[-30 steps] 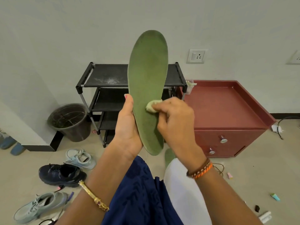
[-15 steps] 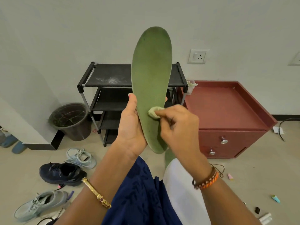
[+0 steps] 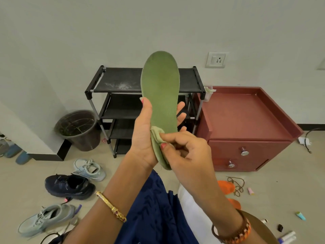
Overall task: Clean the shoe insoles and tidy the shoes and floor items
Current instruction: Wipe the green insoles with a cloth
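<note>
A green insole [image 3: 161, 95] stands upright in front of me, toe end up. My left hand [image 3: 143, 136] grips its lower half, thumb on the front and fingertips showing past its right edge. My right hand [image 3: 186, 150] pinches a small pale green cloth [image 3: 156, 136] against the insole's heel end. On the floor at the left lie a light blue sneaker [image 3: 90, 169], a dark navy sneaker [image 3: 68, 186] and a grey-green sneaker [image 3: 45, 219].
A black shoe rack [image 3: 121, 81] stands against the wall, a dark bin [image 3: 79, 129] to its left and a red cabinet [image 3: 246, 124] to its right. Orange pieces [image 3: 226, 187], a brown lace [image 3: 237, 185] and small tubes [image 3: 286, 237] litter the floor at right.
The insole has come down lower in view. My right hand with the cloth has slid from the insole's middle to its heel end.
</note>
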